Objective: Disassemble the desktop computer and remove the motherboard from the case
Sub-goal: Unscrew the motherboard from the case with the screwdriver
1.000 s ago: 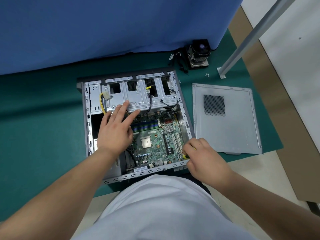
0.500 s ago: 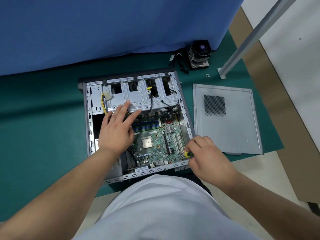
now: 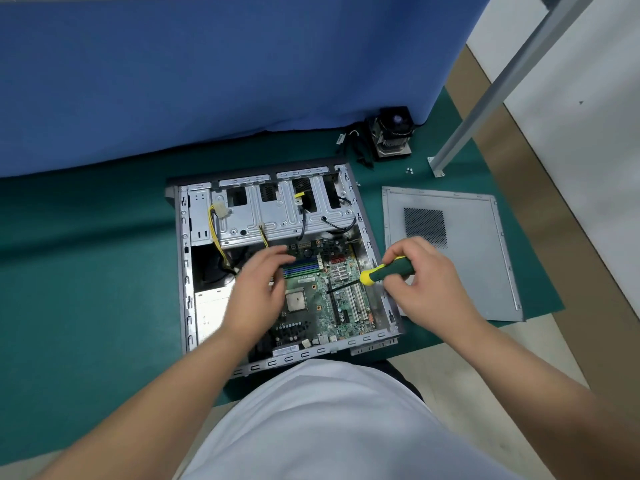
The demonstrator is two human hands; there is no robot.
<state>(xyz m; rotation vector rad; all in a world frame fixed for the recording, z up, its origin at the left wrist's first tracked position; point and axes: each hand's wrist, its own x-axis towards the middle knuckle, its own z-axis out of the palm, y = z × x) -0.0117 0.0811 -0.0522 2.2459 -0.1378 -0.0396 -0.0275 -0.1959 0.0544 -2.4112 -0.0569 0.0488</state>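
**Q:** Currently, where is the unit positioned?

**A:** The open grey steel desktop computer case (image 3: 185,271) lies on its side on the dark green work mat (image 3: 86,289). The green printed-circuit motherboard (image 3: 318,306) sits inside the case, in its right half, below the silver sheet-metal drive cage (image 3: 277,216). A square grey processor (image 3: 296,301) is seated near the board's centre, and blue memory slots (image 3: 301,266) run just above it.

**Q:** State of the hands?

**A:** The left hand (image 3: 258,289) is above the left part of the motherboard, fingers extended and relaxed, holding nothing; whether it touches the board cannot be told. The right hand (image 3: 424,282) grips the green-and-yellow-handled screwdriver (image 3: 386,271), fingers curled round the handle. The black shaft angles down and left, its tip at the board near the black expansion slots (image 3: 334,306).

**Q:** Cabling?

**A:** Yellow-and-black power wires (image 3: 213,230) with a white connector hang across the left of the drive cage. Two black cables (image 3: 303,223) drop from the cage toward the board.

**Q:** Other items on the mat?

**A:** The flat grey metal side panel with a perforated vent patch (image 3: 457,254) lies to the right of the case. A black cooling fan on a finned heatsink (image 3: 393,135) stands beyond the case's far right corner, against the blue fabric backdrop (image 3: 225,74), with a few small silver screws (image 3: 409,170) near it. A slanted grey metal post (image 3: 485,98) meets the mat just beside those screws.
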